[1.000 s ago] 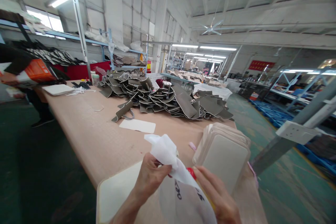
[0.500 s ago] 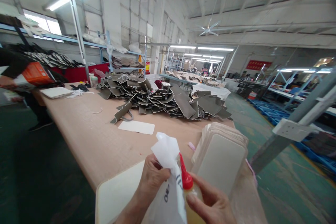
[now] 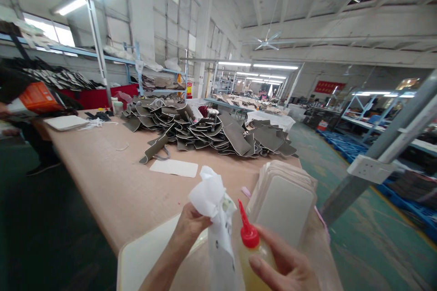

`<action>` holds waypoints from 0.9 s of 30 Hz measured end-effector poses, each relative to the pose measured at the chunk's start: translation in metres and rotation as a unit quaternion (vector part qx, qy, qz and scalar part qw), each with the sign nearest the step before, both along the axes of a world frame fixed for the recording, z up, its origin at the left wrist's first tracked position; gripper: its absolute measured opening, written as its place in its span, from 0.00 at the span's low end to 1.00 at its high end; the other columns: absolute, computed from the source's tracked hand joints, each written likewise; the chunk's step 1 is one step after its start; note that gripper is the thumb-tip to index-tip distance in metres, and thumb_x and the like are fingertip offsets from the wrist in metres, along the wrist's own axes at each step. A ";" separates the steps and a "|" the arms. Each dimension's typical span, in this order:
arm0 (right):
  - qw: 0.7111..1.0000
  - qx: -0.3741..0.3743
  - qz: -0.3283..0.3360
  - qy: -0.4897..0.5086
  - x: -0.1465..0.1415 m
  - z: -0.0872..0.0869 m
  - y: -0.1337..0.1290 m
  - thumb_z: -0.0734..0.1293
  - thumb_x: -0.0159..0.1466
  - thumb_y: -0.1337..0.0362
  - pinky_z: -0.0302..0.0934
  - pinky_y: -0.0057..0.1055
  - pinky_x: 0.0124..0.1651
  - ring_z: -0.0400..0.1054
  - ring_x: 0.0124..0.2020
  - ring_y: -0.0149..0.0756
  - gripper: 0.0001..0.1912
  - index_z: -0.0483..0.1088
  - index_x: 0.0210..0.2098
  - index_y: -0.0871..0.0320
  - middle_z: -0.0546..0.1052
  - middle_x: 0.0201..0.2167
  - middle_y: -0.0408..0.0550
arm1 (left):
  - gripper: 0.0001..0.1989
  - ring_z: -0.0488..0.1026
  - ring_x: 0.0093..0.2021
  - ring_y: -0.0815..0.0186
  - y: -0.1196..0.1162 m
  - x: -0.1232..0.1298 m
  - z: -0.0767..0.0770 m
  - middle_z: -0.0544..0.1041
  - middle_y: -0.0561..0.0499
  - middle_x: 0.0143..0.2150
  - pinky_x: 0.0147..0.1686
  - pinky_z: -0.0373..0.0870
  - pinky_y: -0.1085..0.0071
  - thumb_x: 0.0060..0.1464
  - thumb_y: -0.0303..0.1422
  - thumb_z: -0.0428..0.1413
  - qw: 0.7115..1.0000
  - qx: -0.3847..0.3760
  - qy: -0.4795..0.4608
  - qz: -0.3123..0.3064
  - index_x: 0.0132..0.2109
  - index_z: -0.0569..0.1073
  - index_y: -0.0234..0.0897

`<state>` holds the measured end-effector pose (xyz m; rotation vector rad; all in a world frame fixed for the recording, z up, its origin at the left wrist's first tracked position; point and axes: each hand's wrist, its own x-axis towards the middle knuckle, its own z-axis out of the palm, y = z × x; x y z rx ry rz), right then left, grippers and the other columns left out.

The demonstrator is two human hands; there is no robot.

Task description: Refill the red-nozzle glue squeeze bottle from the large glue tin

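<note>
My left hand pinches the upper part of a crumpled white plastic bag that has dark printed marks. In my right hand is an upright squeeze bottle of yellowish liquid, with a red pointed nozzle cap; my fingers wrap round its side. The bottle stands just right of the bag, with a narrow gap at the nozzle. Under my left forearm lies a pale board with rounded corners. A stack of similar pale panels leans behind the bottle.
A heap of grey-green cut pieces covers the back of the brown table. One white panel lies before it. At the far left a person holds an orange and white package. A metal post with a socket box stands right.
The bag has bunched and narrowed, with its top crumpled further. The bottle has moved slightly right, away from the bag. The whole view has shifted a little.
</note>
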<state>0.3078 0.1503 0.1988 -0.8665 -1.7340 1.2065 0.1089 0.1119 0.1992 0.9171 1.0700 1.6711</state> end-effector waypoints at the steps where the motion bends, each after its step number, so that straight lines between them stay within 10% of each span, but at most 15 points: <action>1: 0.999 0.037 -0.001 -0.036 0.004 0.001 0.004 0.71 0.50 0.50 0.60 0.29 0.52 0.68 0.48 0.41 0.23 0.75 0.42 0.53 0.75 0.45 0.49 | 0.13 0.72 0.35 0.60 0.000 0.000 -0.002 0.77 0.48 0.30 0.38 0.68 0.69 0.36 0.34 0.65 1.000 0.005 0.022 -0.021 0.31 0.76 0.31; 9: 0.946 0.249 0.019 -0.208 0.008 0.006 0.018 0.68 0.56 0.53 0.61 0.23 0.49 0.70 0.46 0.36 0.20 0.73 0.45 0.55 0.75 0.44 0.48 | 0.19 0.69 0.35 0.65 -0.010 0.011 0.014 0.74 0.52 0.34 0.35 0.65 0.74 0.35 0.18 0.57 0.978 -0.030 0.172 -0.111 0.40 0.73 0.32; 21: 0.905 0.308 -0.016 -0.293 0.016 -0.014 0.025 0.65 0.57 0.47 0.66 0.30 0.47 0.71 0.44 0.40 0.24 0.73 0.45 0.55 0.75 0.44 0.51 | 0.17 0.68 0.44 0.58 -0.025 0.005 0.021 0.72 0.46 0.43 0.45 0.64 0.67 0.51 0.38 0.56 0.941 0.073 0.130 -0.304 0.46 0.72 0.33; 27: 0.889 0.317 0.014 -0.330 0.022 -0.019 0.026 0.64 0.59 0.49 0.63 0.27 0.50 0.69 0.47 0.38 0.23 0.71 0.48 0.53 0.74 0.47 0.49 | 0.19 0.68 0.43 0.56 -0.022 -0.004 0.002 0.74 0.45 0.38 0.43 0.63 0.66 0.52 0.44 0.53 0.959 0.021 0.073 -0.272 0.40 0.75 0.31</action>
